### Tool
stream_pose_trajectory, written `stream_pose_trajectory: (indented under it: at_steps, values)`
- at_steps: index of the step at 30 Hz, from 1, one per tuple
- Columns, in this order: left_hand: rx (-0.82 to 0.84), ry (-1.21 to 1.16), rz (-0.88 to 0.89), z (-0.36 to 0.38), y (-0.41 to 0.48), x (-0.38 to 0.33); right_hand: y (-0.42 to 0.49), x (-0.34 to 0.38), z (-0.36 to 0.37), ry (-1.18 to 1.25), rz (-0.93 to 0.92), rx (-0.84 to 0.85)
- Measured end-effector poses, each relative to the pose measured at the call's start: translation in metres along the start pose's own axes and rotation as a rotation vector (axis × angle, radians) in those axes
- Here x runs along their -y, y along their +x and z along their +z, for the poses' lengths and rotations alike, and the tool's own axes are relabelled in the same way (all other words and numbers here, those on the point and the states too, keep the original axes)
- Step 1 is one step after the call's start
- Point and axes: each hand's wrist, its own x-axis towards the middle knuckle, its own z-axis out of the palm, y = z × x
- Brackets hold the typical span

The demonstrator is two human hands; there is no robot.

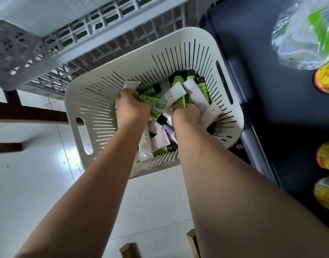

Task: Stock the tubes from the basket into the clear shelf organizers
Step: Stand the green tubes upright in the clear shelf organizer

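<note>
1. Tubes [171, 96] are lying in a loose heap in the basket [178, 37], green ones with black caps mixing with white and pink ones. None are showing outside the basket. Organizers aren't showing in view.
2. Left grip [132, 107] is reaching into the basket's left half, fingers curling round a couple of green tubes. It is clenched on them.
3. Right grip [186, 116] is digging into the basket's middle. Fingertips are hiding in the heap, but tubes are fanning up out of the fist, so I'm reading it as clenched on a bundle.
4. Handling, my judgement: these are looking like small plastic squeeze tubes, so light, soft-walled and glossy. They're likely sliding against each other in any bundle. Not fragile, though hard squeezing is risking dents or a popped cap.
5. Where to hold: wrapping round mid-body with caps all pointing one way is looking safest. The cap shoulder is the stiff end. The flat crimped tail is giving poor purchase, so avoid pinching there alone.
6. Risk: mixed lengths are making uneven bundles, so outer tubes are prone to dropping on lifting clear of the basket rim. Smaller handfuls are safer.
7. Around the basket: grey crate [48, 58] lying beyond it, dark shelf [271, 90] running along its right.
</note>
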Motion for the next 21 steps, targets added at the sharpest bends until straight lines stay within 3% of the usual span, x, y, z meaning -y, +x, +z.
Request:
stream_pose_trajectory:
  at_steps: [4, 8, 13, 17, 21]
  values:
    - [-0.021, -0.220, -0.160, -0.004, -0.003, 0.003, -0.008, -0.006, -0.003, -0.147, -0.273, -0.194]
    - [-0.065, -0.245, -0.238, -0.009, -0.010, 0.004, -0.025, 0.004, 0.000, -0.032, -0.424, -0.245]
    - [-0.166, -0.189, -0.060, -0.011, -0.022, 0.003, -0.033, 0.020, -0.003, 0.173, -0.529, -0.297]
    - [-0.085, -0.036, 0.196, -0.012, -0.029, 0.001, -0.029, 0.026, -0.013, 0.215, -0.535, -0.189]
    - [0.058, -0.168, 0.099, -0.007, -0.037, -0.008, -0.031, 0.030, -0.024, 0.302, -0.500, -0.095]
